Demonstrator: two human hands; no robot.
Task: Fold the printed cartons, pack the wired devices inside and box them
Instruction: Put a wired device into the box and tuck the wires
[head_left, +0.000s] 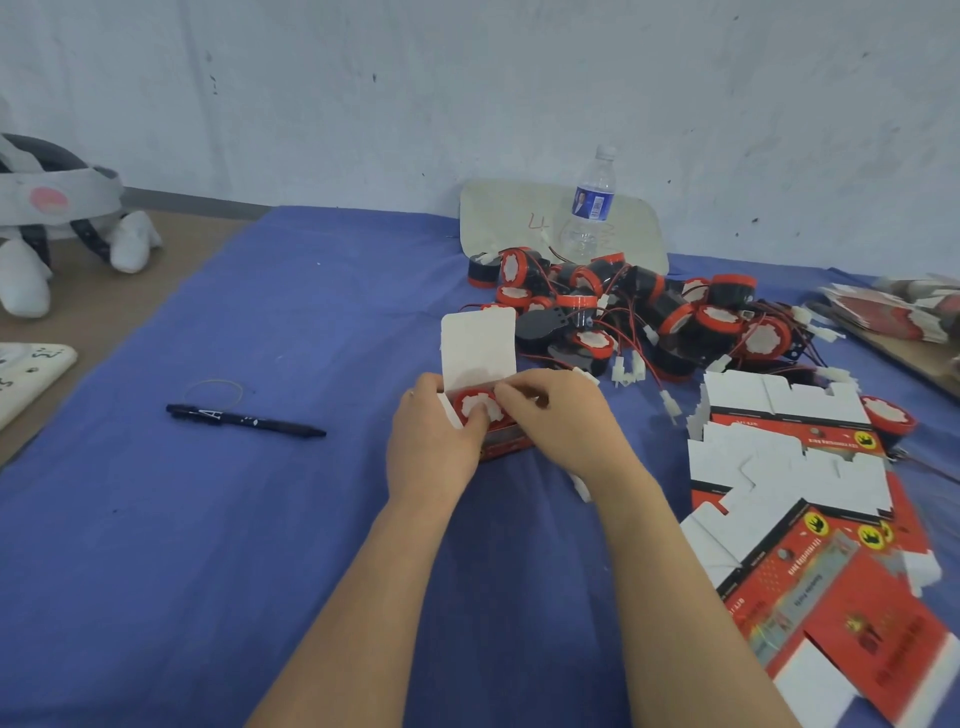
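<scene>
While the left hand (431, 441) wraps the left side of the small red carton (506, 447) with its thumb pressed on the white sticker of the device (470, 402) inside, the right hand (556, 415) curls over the carton's right side, fingertips on the device's red rim. Both hands grip it; neither is spread. Carton sits mid-table on the blue cloth (208, 519), lid flap (478, 348) open and standing upright, white inside facing the camera. Device lies face up in the carton; can't tell where its wire goes.

Pile of devices (623, 312), black bodies, red rings, red-black wires with white plugs, lies just behind the carton toward the far edge, right of middle. Flat cartons (789, 467), some white side up, some printed red, are spread along the right edge down to the near right corner. One loose device (888, 415) touches their far right side. Second stack of flat cartons (883, 312) at the far right edge, blurred.

Water bottle (592, 202) stands upright at the far edge by the wall, in front of a cardboard sheet (519, 208) leaning there. Black pen (244, 418) lies left of the hands, well apart, with a rubber band (213, 389) just behind it. Grey-white headset (47, 208) sits past the table's left edge.
</scene>
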